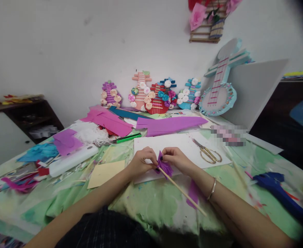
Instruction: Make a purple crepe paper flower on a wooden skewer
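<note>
In the head view, my left hand [143, 160] is closed, its fingertips pinching the top end of a thin wooden stick [184, 192] where purple paper is gathered. From there the stick slants down to the right, its lower end free. My right hand [176, 159] is also closed, pinching the ruffled purple crepe paper [167, 169] bunched around the stick's end. Dark nails hide part of the grip. Below both hands lies a white board [147, 176]. On its right side rest gold-handled scissors [208, 153], blades pointing up and left.
A blue glue gun [272, 182] lies at the right. Purple paper [170, 125], pink paper [107, 120] and a green cutter [128, 138] are behind the board. Beige paper [106, 174] and white string [92, 133] sit left. Decorated instrument models [158, 100] stand against the wall.
</note>
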Motion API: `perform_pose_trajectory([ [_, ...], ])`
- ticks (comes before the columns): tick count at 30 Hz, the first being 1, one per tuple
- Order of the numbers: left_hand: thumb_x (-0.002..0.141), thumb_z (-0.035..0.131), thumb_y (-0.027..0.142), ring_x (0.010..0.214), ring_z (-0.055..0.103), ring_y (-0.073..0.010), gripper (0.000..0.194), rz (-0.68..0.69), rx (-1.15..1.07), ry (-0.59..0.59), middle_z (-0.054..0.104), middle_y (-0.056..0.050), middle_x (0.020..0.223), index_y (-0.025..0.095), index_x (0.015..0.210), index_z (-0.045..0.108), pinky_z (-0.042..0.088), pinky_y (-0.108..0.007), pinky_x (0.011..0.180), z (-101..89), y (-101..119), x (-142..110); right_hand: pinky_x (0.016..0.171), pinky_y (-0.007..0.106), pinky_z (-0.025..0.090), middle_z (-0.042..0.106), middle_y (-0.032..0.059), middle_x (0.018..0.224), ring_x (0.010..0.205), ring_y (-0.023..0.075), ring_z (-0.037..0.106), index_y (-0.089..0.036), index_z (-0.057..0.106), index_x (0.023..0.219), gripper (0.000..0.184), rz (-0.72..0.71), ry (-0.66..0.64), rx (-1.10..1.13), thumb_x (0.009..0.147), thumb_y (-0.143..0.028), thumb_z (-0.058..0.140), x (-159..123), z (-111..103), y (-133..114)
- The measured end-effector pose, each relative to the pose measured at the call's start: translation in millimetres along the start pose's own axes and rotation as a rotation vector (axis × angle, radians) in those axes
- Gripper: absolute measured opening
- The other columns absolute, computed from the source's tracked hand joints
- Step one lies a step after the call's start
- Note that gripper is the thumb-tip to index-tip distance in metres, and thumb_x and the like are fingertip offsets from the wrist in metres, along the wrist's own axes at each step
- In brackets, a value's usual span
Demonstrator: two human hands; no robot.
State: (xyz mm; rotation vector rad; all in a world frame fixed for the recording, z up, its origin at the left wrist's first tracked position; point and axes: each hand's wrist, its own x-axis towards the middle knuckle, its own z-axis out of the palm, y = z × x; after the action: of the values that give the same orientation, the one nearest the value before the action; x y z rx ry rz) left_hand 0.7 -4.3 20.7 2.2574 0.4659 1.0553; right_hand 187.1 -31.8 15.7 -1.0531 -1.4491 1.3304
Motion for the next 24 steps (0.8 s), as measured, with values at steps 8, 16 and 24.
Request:
perform_pose_trajectory([
  [8, 0.075, 0.065, 0.018, 0.074, 0.052, -0.0169, 0.014, 0.112, 0.142, -0.075, 0.063, -0.006, 0.068, 0.018, 0.061, 0.066, 0.042, -0.029, 0.07, 0.9, -2.3, -1.0, 0.05, 0.02, 0.035, 0.053, -0.0024, 0.055, 0.052, 0.0083, 0.046, -0.014, 0.056, 0.062, 0.005, 0.072, 0.034, -0.006, 0.06, -0.018, 0.054, 2.9, 2.8, 6.0],
  [16, 0.075, 0.061, 0.013, 0.075, 0.051, -0.017, 0.017, 0.117, 0.157, -0.059, 0.062, -0.005, 0.067, 0.018, 0.059, 0.063, 0.042, -0.03, 0.07, 2.5, 4.2, -1.2, 0.048, 0.019, 0.033, 0.05, -0.0038, 0.053, 0.051, 0.0075, 0.043, -0.014, 0.052, 0.058, 0.003, 0.035, 0.062, -0.048, 0.061, -0.016, 0.052, 1.0, 6.5, 1.8],
  [24, 0.073, 0.062, 0.011, 0.076, 0.052, -0.0171, 0.013, 0.07, 0.176, -0.057, 0.062, -0.004, 0.069, 0.018, 0.062, 0.062, 0.041, -0.03, 0.072, 4.2, 2.2, -3.3, 0.059, 0.022, 0.04, 0.059, -0.0011, 0.069, 0.063, 0.0105, 0.052, -0.013, 0.059, 0.076, 0.009, -0.057, -0.101, -0.098, 0.068, -0.018, 0.058, -0.9, 4.7, 0.4],
])
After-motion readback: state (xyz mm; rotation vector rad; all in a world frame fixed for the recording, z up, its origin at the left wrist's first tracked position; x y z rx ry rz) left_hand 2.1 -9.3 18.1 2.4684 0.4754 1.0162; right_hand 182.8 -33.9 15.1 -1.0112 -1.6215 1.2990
